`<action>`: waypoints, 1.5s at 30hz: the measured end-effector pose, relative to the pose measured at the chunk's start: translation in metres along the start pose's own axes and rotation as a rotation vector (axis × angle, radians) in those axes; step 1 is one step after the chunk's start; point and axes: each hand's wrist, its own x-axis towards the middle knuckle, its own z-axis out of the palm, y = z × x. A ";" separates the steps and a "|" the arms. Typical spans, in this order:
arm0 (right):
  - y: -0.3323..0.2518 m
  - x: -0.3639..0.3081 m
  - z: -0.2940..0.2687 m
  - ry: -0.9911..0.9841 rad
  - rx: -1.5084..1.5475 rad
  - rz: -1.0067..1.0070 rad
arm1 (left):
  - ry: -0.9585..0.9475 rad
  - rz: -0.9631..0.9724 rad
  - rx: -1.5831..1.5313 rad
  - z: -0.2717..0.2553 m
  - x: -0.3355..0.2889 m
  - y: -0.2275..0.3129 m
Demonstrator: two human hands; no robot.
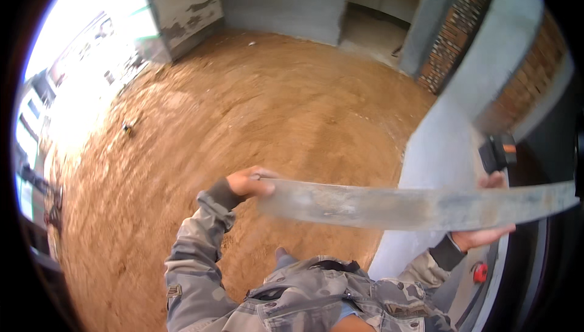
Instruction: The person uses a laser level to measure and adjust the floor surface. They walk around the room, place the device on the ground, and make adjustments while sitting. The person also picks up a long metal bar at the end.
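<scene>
A long, flat grey metal straightedge (401, 205), smeared with dried mortar, runs level across my front from the middle to the right rim. My left hand (246, 181) grips its left end, fingers curled over the top edge. My right hand (486, 234) holds it near the right end; the bar hides most of that hand, with fingertips showing above and below. Both arms wear camouflage sleeves. The bar lies close to a freshly plastered grey wall (447, 143) on my right.
Bare brown earth floor (243, 107) spreads ahead and left. Exposed red brick (453, 40) shows beside the plaster. A black box with an orange part (499, 151) sits on the wall. A doorway (377, 21) opens at the back; bright daylight comes from the left.
</scene>
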 end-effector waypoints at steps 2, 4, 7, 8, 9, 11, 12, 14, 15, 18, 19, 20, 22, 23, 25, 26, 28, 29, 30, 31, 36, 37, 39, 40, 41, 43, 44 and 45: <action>-0.001 0.003 0.000 -0.322 0.017 0.016 | 0.112 -0.027 0.012 -0.055 -0.030 -0.054; 0.029 -0.017 0.008 -0.338 -0.003 0.071 | 0.135 -0.025 0.112 -0.087 -0.033 -0.094; 0.094 -0.071 0.041 -0.238 -0.043 0.208 | 0.205 -0.074 0.128 -0.121 -0.014 -0.117; 0.117 -0.088 0.054 -0.236 -0.037 0.279 | 0.354 -0.101 0.163 -0.130 -0.018 -0.125; 0.138 -0.105 0.067 -0.244 -0.044 0.323 | 0.379 -0.080 0.143 -0.139 -0.019 -0.128; 0.172 -0.132 0.087 -0.270 -0.036 0.425 | 0.476 -0.051 0.021 -0.154 -0.024 -0.147; 0.190 -0.144 0.098 -0.288 -0.023 0.457 | 0.545 -0.033 -0.069 -0.170 -0.020 -0.167; 0.220 -0.154 0.109 -0.308 -0.015 0.501 | 0.651 -0.004 -0.212 -0.182 -0.001 -0.184; 0.238 -0.155 0.116 -0.317 -0.012 0.511 | 0.691 0.010 -0.260 -0.190 0.012 -0.183; 0.285 -0.153 0.127 -0.325 0.007 0.529 | 0.767 0.030 -0.314 -0.225 0.043 -0.169; 0.301 -0.151 0.129 -0.322 0.014 0.536 | 0.780 0.035 -0.315 -0.239 0.051 -0.167; 0.316 -0.148 0.131 -0.317 0.021 0.542 | 0.794 0.037 -0.316 -0.253 0.060 -0.166; 0.345 -0.138 0.139 -0.318 0.029 0.535 | 0.795 0.013 -0.255 -0.294 0.081 -0.180; 0.361 -0.132 0.145 -0.313 0.026 0.515 | 0.780 0.002 -0.226 -0.316 0.090 -0.187; 0.388 -0.106 0.149 -0.290 0.046 0.471 | 0.823 0.066 -0.137 -0.357 0.111 -0.171; 0.395 -0.092 0.146 -0.265 0.048 0.442 | 0.853 0.042 -0.105 -0.378 0.119 -0.158; 0.409 -0.064 0.150 -0.230 0.027 0.397 | 0.895 -0.028 -0.083 -0.406 0.132 -0.147; 0.409 -0.046 0.152 -0.215 0.019 0.357 | 0.892 -0.052 -0.030 -0.424 0.140 -0.141; 0.408 -0.024 0.153 -0.213 0.009 0.294 | 0.868 -0.054 0.013 -0.441 0.153 -0.120; 0.406 -0.007 0.154 -0.215 -0.007 0.248 | 0.822 -0.071 0.004 -0.456 0.160 -0.103; 0.464 0.032 0.197 -0.084 -0.096 0.093 | 0.745 -0.004 0.126 -0.533 0.219 -0.061; 0.493 0.030 0.211 -0.066 -0.072 0.104 | 0.795 -0.028 -0.001 -0.578 0.219 -0.096; 0.541 0.026 0.227 -0.054 -0.056 0.103 | 0.755 -0.057 -0.154 -0.638 0.236 -0.107; 0.531 0.028 0.228 -0.065 -0.064 0.128 | 0.745 -0.085 -0.229 -0.625 0.235 -0.110; 0.517 0.031 0.235 -0.043 -0.094 0.117 | 0.674 -0.114 -0.270 -0.604 0.235 -0.089; 0.559 0.022 0.262 0.006 -0.075 0.090 | 0.616 -0.129 -0.273 -0.655 0.251 -0.061; 0.584 0.023 0.279 0.008 -0.081 0.070 | 0.614 -0.125 -0.268 -0.689 0.268 -0.056; 0.611 0.020 0.292 0.011 -0.083 0.058 | 0.621 -0.123 -0.264 -0.721 0.284 -0.053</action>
